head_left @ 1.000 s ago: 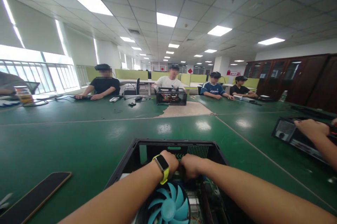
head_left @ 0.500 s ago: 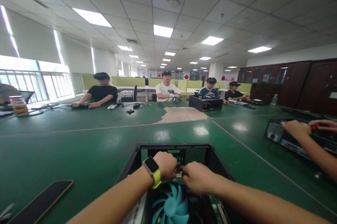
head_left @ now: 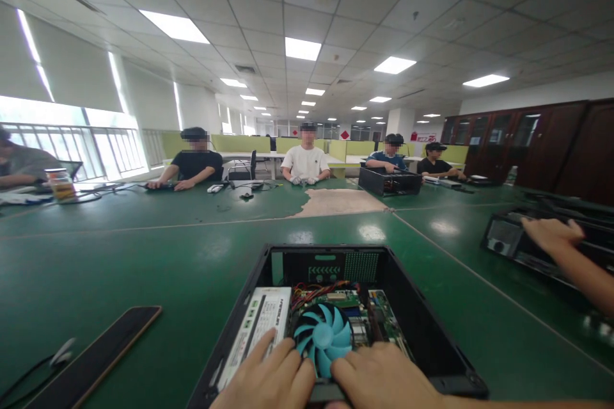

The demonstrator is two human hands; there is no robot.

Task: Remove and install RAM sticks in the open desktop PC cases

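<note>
An open black computer case [head_left: 419, 306] lies on the table in front of me. Inside it sit a light-blue fan [head_left: 323, 335], a labelled power supply [head_left: 261, 319], a green circuit board [head_left: 386, 310] and a bundle of coloured wires [head_left: 316, 292]. My left hand [head_left: 271, 374] is bent over the near side of the case, its index finger reaching along the power supply. Beside it, my right hand [head_left: 384, 374] curls its fingers over the same near edge, close to the fan. The undersides of both hands are hidden.
A dark flat panel [head_left: 96, 361] lies to the left near a cable [head_left: 26, 367]. On the right, a co-worker's hand [head_left: 551, 233] is over another case [head_left: 508, 246]. Across the green table [head_left: 167, 268] sit several people, with another black case [head_left: 389, 182] and a jar [head_left: 61, 185].
Both my hands have drawn back from the wires deep in the case to its near edge, uncovering the fan and board. The co-worker's red item on the right is out of sight.
</note>
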